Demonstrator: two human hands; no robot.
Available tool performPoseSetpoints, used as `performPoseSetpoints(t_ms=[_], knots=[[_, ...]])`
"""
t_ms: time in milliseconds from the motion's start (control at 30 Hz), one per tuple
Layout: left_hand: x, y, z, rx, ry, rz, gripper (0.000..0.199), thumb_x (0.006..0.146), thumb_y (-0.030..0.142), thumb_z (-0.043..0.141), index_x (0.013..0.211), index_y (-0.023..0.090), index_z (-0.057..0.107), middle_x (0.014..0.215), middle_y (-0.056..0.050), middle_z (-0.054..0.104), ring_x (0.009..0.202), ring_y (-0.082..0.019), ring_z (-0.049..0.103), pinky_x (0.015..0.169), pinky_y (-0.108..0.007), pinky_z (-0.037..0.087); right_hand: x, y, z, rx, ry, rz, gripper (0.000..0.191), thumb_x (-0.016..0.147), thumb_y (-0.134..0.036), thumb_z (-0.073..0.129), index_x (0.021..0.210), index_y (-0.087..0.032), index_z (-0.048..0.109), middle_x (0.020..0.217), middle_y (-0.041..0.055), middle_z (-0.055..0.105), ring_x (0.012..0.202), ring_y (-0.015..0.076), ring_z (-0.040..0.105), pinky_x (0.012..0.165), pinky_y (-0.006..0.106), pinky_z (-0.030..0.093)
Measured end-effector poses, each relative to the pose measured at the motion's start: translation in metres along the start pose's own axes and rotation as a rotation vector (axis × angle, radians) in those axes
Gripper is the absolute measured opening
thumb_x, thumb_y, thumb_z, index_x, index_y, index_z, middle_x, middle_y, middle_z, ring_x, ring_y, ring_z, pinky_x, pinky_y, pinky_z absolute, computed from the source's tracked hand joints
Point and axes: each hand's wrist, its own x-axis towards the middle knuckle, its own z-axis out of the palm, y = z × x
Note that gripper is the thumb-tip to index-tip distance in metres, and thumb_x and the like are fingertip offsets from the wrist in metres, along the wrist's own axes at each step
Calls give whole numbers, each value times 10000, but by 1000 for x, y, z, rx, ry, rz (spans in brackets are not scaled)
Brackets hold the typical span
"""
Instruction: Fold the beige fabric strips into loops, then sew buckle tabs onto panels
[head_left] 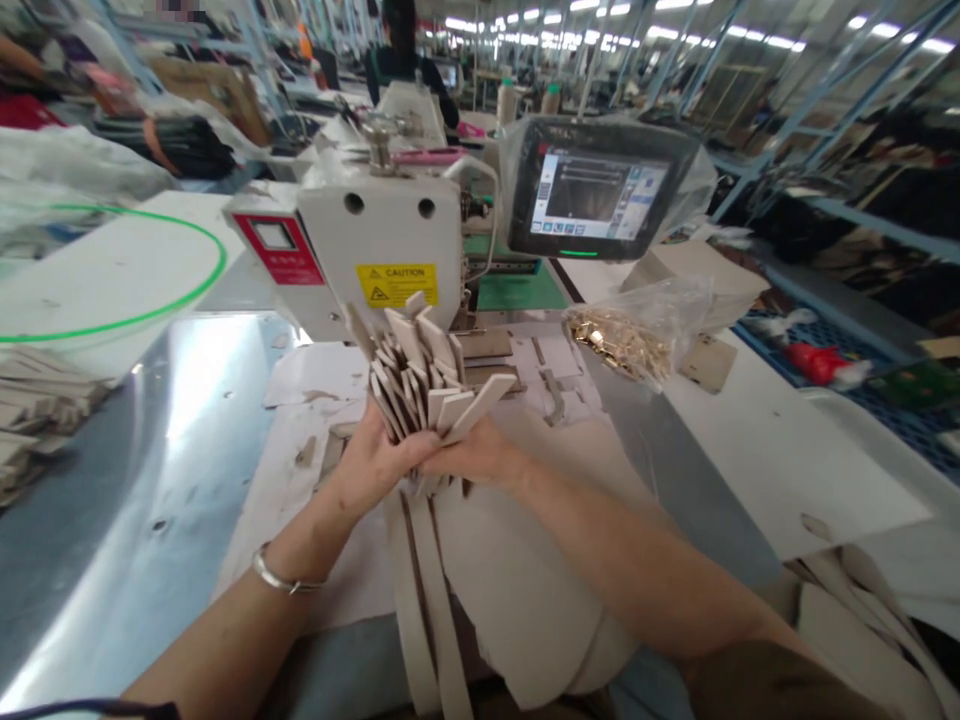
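Both my hands are wrapped round one thick bundle of beige strips (416, 370), whose flat ends fan upward in front of the sewing machine. My left hand (379, 455) grips the bundle from the left, thumb across its front. From the right, my right hand (476, 455) closes on the same bundle, its fingers partly hidden behind the strips. Below the hands, long beige straps (424, 600) hang toward my lap. A large beige panel (525, 570) lies under my right forearm. White paper (255, 530) covers the work surface beneath, with small cut pieces on it.
A sewing machine head (382, 235) with a caution label stands just ahead. Right of it are a screen (592, 200) and a plastic bag of gold-coloured metal parts (630, 340). More beige strips (45, 400) lie at far left. A person (409, 60) sits further back.
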Motion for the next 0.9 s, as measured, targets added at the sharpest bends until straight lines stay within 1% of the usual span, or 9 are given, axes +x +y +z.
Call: performPoseSetpoints(t_ms=[100, 167, 233, 333, 400, 500, 600, 767, 900], knots=[[3, 17, -6, 59, -182, 7, 751, 717, 679, 708, 1273, 179, 633, 1313, -125, 652, 1377, -411, 463, 1215, -564, 304, 1, -4, 5, 122, 43, -3, 500, 457, -470, 910, 787, -261, 598, 868, -2, 731, 1115, 261, 670, 1011, 377, 554], [5, 24, -10, 127, -229, 14, 738, 710, 681, 722, 1256, 190, 652, 1244, -118, 686, 1381, -423, 453, 1231, -583, 259, -1, -5, 9, 166, 74, 9, 536, 459, -527, 917, 817, -267, 615, 888, 13, 741, 1091, 267, 684, 997, 366, 567], [6, 25, -14, 148, -220, 19, 772, 704, 683, 730, 1284, 183, 632, 1249, -133, 679, 1391, -431, 441, 1225, -594, 265, -3, -4, 12, 151, 106, 45, 516, 501, -540, 912, 841, -267, 635, 894, 24, 744, 974, 260, 712, 930, 341, 595], [3, 18, -17, 113, -179, -4, 858, 700, 661, 755, 1381, 183, 546, 1384, -162, 606, 1374, -426, 476, 1176, -576, 364, -6, -4, 14, 111, 166, 69, 495, 529, -503, 916, 865, -249, 657, 885, 30, 737, 855, 253, 711, 866, 342, 613], [0, 13, -18, 70, -153, -12, 926, 710, 633, 767, 1458, 185, 455, 1466, -173, 546, 1377, -414, 487, 1170, -557, 385, -7, -4, 14, 116, 195, 46, 486, 546, -464, 915, 888, -228, 662, 888, 36, 737, 861, 257, 711, 875, 369, 613], [-5, 6, -18, 40, -96, 2, 1020, 722, 620, 769, 1528, 171, 335, 1525, -194, 481, 1432, -401, 432, 1207, -546, 334, -6, -8, 13, 141, 193, 5, 511, 573, -421, 903, 982, -221, 670, 997, 49, 755, 947, 257, 717, 931, 400, 600], [-9, 2, -15, 36, -52, 24, 1068, 728, 629, 765, 1551, 154, 277, 1552, -214, 436, 1448, -405, 407, 1217, -554, 307, -6, -13, 13, 144, 183, 4, 526, 582, -378, 884, 1042, -240, 670, 1087, 40, 758, 1021, 254, 715, 979, 415, 586], [-15, -2, -9, 67, -134, 79, 1046, 755, 582, 774, 1567, 174, 256, 1472, -201, 522, 1364, -386, 509, 1152, -555, 409, -10, -16, 11, 156, 161, 42, 419, 637, -366, 831, 1007, -230, 688, 1031, 36, 768, 996, 256, 733, 978, 426, 596], [-17, -6, -5, 254, -160, 115, 1103, 696, 532, 837, 1573, 193, 259, 1489, -210, 489, 1390, -410, 473, 1157, -600, 392, -13, -21, 6, 79, 142, 6, 378, 640, -390, 846, 940, -230, 681, 977, 35, 762, 1004, 267, 727, 1019, 429, 569]])
